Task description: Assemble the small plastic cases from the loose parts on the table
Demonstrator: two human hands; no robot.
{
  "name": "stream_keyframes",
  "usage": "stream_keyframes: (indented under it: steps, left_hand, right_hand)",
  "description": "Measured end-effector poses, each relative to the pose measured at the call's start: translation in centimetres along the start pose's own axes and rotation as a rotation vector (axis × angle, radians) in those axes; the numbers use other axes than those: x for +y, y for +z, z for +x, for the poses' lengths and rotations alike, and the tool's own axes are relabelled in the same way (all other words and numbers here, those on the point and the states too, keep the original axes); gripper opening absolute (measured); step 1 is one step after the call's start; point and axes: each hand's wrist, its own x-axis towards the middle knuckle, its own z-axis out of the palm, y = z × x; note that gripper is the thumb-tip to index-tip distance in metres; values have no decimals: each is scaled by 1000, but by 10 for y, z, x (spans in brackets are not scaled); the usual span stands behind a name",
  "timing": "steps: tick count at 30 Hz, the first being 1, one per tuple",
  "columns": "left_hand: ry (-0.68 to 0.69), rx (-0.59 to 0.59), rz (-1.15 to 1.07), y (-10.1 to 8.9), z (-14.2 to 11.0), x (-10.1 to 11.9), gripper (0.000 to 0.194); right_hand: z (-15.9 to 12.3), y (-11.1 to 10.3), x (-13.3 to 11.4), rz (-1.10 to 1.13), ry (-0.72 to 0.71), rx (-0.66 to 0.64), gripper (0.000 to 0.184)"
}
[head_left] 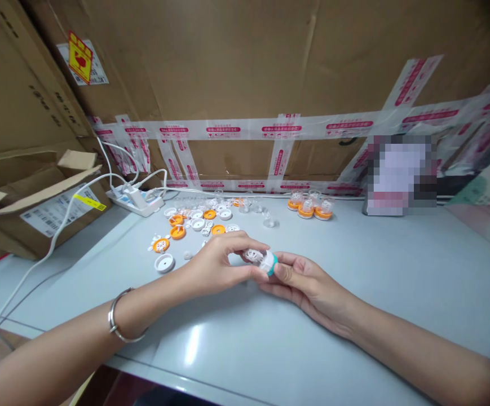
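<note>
Between my two hands is a small white plastic part with a teal rim point(267, 263), held just above the table. My left hand point(221, 262) pinches its white side between thumb and fingers. From the right, the fingers of my right hand point(308, 285) close round the teal end. A white openwork piece point(253, 255) shows inside my left hand's grip; whether it is joined to the rest I cannot tell. Left of my left hand lie a white round cap point(164, 263) and an orange ring with a white insert point(160, 245).
Several orange rings point(177, 232), white caps and clear cups point(270, 220) lie scattered behind my left hand. Three orange-based clear assemblies point(306, 211) stand at the back. A power strip point(137, 200) with white cables, an opened carton point(37, 208) and a large cardboard box point(228, 67) border the table.
</note>
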Motion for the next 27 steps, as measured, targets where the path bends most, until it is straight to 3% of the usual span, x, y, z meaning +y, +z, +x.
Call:
stream_keyframes:
  steps: [13, 27]
  left_hand:
    - [62, -4, 126, -3, 0, 0, 27]
    - [40, -37, 20, -3, 2, -7, 32]
  right_hand:
    - [1, 2, 2, -22, -33, 45, 26]
    - [3, -1, 0, -6, -9, -110, 24]
